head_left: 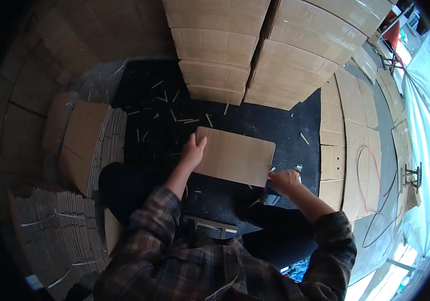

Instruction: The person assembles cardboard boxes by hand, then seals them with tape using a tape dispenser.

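Observation:
A flat-topped cardboard box [235, 156] lies between my hands, over the dark floor mat and in front of my knees. My left hand [194, 150] grips its left edge, with the thumb on the upper face and the fingers at the side. At the lower right corner of the box, my right hand [285, 182] is closed around a blue and orange-red tool [272, 191]. Only small parts of this tool show past the fingers, and I cannot tell its kind.
Tall stacks of cardboard boxes [215, 45] stand ahead. Folded cardboard bundles [82, 143] and strapped cardboard bundles [59, 231] are at my left. Cardboard scraps [173, 115] litter the black mat [145, 135]. Flattened cardboard sheets [360, 160] and a red cord [367, 150] lie at right.

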### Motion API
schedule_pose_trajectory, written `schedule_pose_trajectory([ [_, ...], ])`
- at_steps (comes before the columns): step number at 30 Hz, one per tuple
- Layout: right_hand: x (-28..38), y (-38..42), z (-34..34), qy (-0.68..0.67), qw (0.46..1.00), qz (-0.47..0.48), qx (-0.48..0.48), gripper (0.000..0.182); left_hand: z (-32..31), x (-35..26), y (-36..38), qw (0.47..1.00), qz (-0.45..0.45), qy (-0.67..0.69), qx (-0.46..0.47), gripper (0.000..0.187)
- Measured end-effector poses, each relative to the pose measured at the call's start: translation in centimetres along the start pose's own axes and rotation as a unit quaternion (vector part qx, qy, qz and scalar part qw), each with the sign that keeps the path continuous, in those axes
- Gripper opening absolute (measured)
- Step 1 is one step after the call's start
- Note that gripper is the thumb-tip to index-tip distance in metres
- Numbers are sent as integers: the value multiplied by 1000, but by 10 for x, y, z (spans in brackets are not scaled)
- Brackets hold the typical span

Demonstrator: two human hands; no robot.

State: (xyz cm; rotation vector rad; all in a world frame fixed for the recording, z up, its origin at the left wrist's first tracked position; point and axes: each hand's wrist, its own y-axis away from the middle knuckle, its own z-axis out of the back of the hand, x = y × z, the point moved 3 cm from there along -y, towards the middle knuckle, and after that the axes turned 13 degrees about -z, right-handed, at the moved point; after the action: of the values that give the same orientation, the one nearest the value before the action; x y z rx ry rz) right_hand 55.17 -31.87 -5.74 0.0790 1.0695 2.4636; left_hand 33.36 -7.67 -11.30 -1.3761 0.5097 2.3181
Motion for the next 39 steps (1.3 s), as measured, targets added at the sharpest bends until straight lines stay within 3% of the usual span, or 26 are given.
schedule_pose_trajectory([
  [2,1,-2,-1,-19,999,-13,-47,42,-8,5,-17,999,-17,-23,15,52],
  [5,-32,-4,23,-44,987,-149,-41,45,-13,2,-20,998,-47,-50,-15,52],
  [7,-68,-1,35,-47,955,-235,-176,48,-10,-2,-16,990,-112,-56,-69,50],
  [8,-85,1,42,-68,948,-258,-174,49,-10,-2,-12,990,-113,-54,-69,50],
  [9,-97,14,60,-89,940,-282,-173,50,-3,-13,-3,960,-180,-153,-148,49],
  [10,-103,26,72,-189,924,-272,-191,50,2,-28,7,911,-243,-248,-224,47],
  [12,-105,41,84,-411,862,-203,-219,49,1,-62,27,937,-283,-109,-173,43],
  [13,-98,49,91,-407,864,-201,-218,49,-5,-71,36,952,-275,-12,-133,42],
  [14,-82,59,102,-516,822,-109,-215,47,-11,-88,45,963,-160,209,-51,45],
  [15,-67,69,112,-615,761,-14,-206,45,-13,-100,55,958,-44,282,-5,50],
  [16,-53,75,117,-635,745,28,-202,45,-18,-106,62,933,72,350,42,57],
  [17,-48,73,115,-628,755,44,-184,45,-22,-110,66,915,124,375,85,66],
  [18,-42,70,115,-621,764,59,-166,45,-21,-115,68,914,125,376,81,66],
  [20,-30,69,116,-612,774,69,-149,46,-23,-125,74,848,175,472,162,60],
  [23,-14,65,117,-592,796,79,-100,49,-17,-132,78,828,184,504,162,55],
  [30,4,54,126,-534,835,101,-87,52,-18,-112,79,785,232,560,127,43],
  [32,7,47,124,-513,851,66,-88,54,-15,-119,86,859,180,471,91,43],
  [36,18,46,139,-441,891,34,-103,54,-8,-124,86,917,91,381,79,43],
  [38,22,41,137,-464,874,69,-124,50,-4,-112,78,834,188,516,54,45],
  [39,25,40,138,-464,875,70,-123,50,-5,-99,73,794,207,565,88,48],
])
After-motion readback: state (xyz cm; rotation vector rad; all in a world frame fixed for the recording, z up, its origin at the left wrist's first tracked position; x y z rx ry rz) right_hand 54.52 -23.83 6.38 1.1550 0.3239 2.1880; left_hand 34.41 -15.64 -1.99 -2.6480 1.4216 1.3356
